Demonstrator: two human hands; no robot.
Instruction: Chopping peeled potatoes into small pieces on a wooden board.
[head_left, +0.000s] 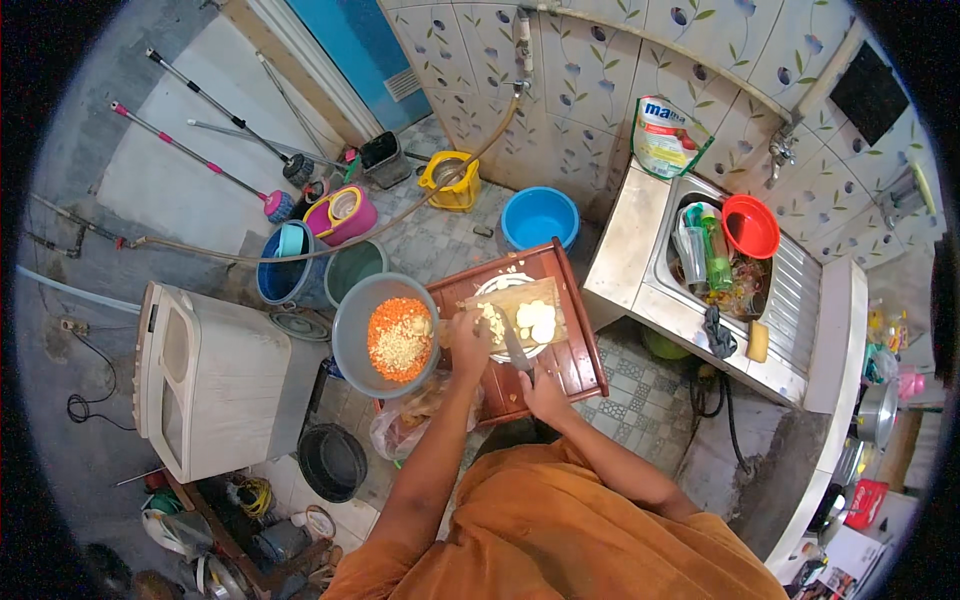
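A wooden cutting board (540, 295) lies over a white plate (508, 283) on a reddish-brown wooden tray table (585, 345). My right hand (545, 393) is closed around the handle of a knife (514, 344), whose blade slants across the board. Over the board's left end, my left hand (470, 345) has its fingers bunched beside small pale diced pieces (493, 321); what they grip is hidden. Pale round slices (537, 318), like peeled potato, lie right of the blade. On the left, a grey basin (347, 345) holds diced orange pieces (387, 352), like carrot, topped with pale diced pieces.
A plastic bag (395, 430) sits under my left forearm. Behind stand a blue basin (541, 217) and several buckets. At right is a metal sink (800, 300) with a red bowl (750, 226). A white washing machine (225, 380) stands left, near a black tub (332, 462).
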